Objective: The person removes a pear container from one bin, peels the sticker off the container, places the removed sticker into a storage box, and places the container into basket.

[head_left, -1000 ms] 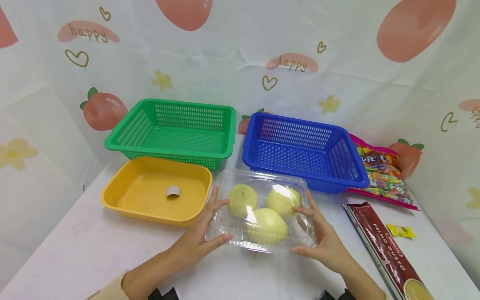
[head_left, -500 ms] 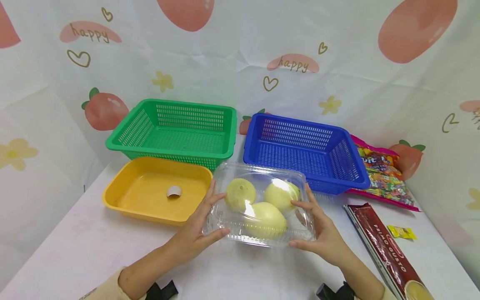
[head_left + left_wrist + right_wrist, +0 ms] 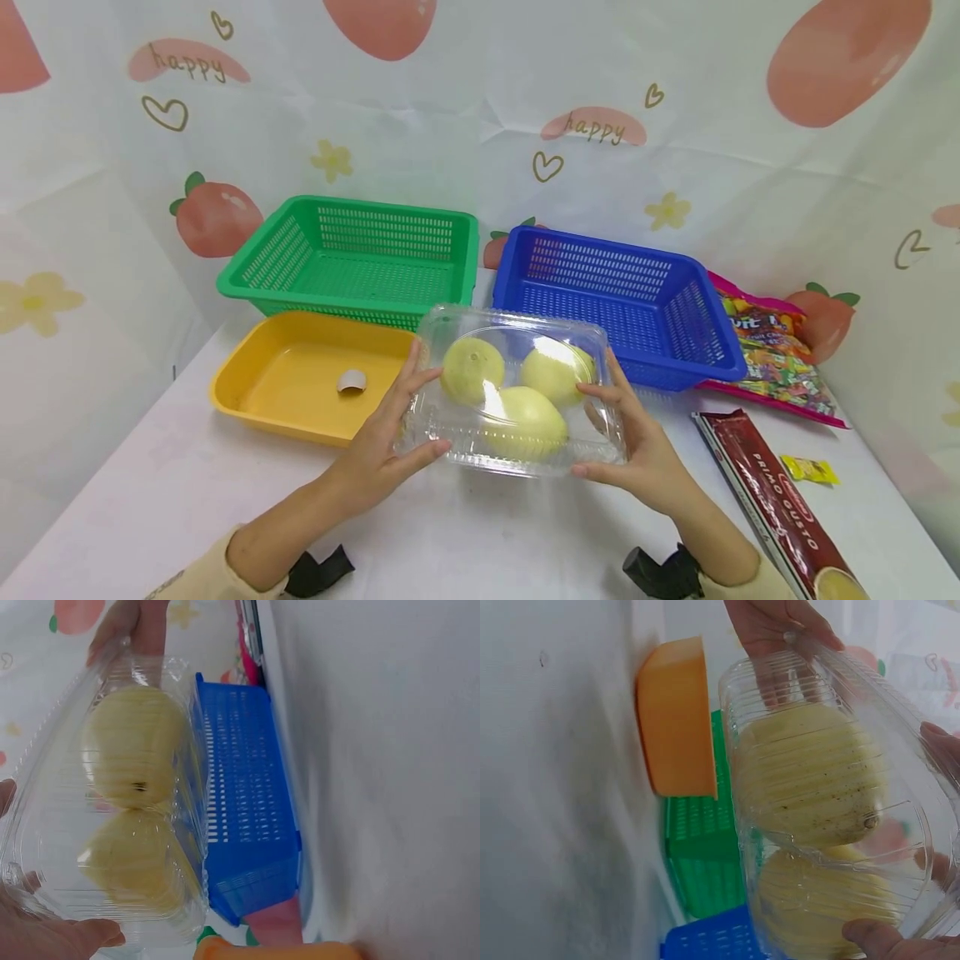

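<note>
A clear plastic clamshell box (image 3: 465, 450) with three pale yellow-green round fruits (image 3: 525, 421) inside is held up off the table, tilted toward me. My left hand (image 3: 378, 454) grips its left side, thumb at the front edge and fingers along the side. On the opposite side my right hand (image 3: 645, 450) holds it the same way. Both wrist views show the box raised, its ribbed wall facing the cameras; in the right wrist view a large fruit (image 3: 810, 772) presses near that wall. The lid looks closed. The fruit's exact kind is unclear.
Behind stand a green basket (image 3: 360, 275) and a blue basket (image 3: 600, 317). A yellow tray (image 3: 277, 400) at left holds a small whitish piece (image 3: 351, 381). At right lie a candy bag (image 3: 780, 358), a long dark red packet (image 3: 780, 500) and a small yellow wrapper (image 3: 810, 469).
Both hands have raised the clamshell box and shifted it slightly left and away from me, so it now overlaps the yellow tray's right end. The head view has shifted slightly.
</note>
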`<state>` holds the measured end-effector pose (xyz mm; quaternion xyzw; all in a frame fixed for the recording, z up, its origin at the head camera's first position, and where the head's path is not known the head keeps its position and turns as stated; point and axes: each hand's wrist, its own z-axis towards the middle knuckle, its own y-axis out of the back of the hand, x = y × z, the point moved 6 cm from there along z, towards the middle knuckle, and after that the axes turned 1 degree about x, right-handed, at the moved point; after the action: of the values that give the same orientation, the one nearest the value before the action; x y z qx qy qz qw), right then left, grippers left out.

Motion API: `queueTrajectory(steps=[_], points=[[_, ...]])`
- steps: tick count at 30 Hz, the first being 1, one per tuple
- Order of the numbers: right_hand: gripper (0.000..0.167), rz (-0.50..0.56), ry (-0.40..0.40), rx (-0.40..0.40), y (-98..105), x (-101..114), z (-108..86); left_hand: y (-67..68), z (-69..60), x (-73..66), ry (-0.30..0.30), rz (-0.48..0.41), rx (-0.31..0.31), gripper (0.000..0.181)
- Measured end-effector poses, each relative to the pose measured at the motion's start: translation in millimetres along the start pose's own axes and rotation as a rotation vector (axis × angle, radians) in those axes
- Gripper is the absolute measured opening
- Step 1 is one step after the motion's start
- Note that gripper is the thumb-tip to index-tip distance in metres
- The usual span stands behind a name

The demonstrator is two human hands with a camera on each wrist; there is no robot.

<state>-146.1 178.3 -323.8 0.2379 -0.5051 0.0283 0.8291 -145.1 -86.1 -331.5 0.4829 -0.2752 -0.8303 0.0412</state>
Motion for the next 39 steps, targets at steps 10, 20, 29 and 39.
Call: queueTrajectory(steps=[10,20,29,39], points=[[0.063,-0.017,0.021,-0.026,0.4,5.4,16.8,13.8,9.2,-1.6,-0.013,0.03,-0.046,0.071],[0.062,-0.045,-0.014,-0.034,3.1,7.5,26.7,21.4,13.7,-3.8,0.045,0.017,-0.034,0.069],[0.061,-0.032,-0.001,-0.033,0.7,14.8,36.2,33.1,13.1,-9.9,0.028,0.044,-0.068,0.07],[0.062,-0.014,0.016,-0.011,-3.4,17.8,54.9,50.8,18.0,-13.8,0.013,0.064,-0.112,0.066]])
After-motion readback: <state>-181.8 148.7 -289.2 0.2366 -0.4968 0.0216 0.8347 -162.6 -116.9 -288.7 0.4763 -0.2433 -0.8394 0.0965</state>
